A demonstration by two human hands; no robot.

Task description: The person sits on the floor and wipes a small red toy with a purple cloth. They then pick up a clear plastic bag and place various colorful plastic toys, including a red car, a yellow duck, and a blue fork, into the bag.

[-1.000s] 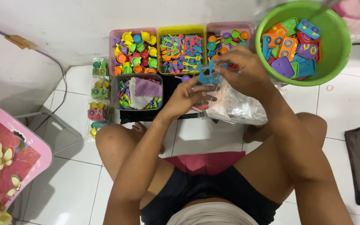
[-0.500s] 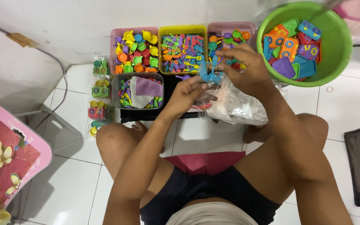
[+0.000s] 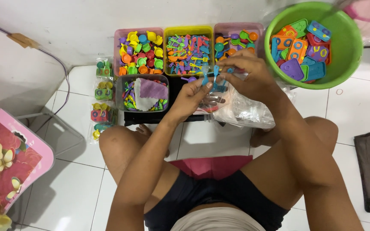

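Person sat cross-legged on the tiled floor (image 3: 356,119). Left hand (image 3: 191,96) and right hand (image 3: 247,77) met just near of the yellow bin (image 3: 188,31), fingers pinched on small blue toy utensils (image 3: 209,79). Likely gathering a set; bagging it would call for a steady grip. Clear bags (image 3: 240,112) below were partly hidden; utensil count unclear.

Three rectangular plastic trays of small toy pieces (image 3: 188,50) sit in a row; the round green plastic basin (image 3: 347,60) stands right of them.
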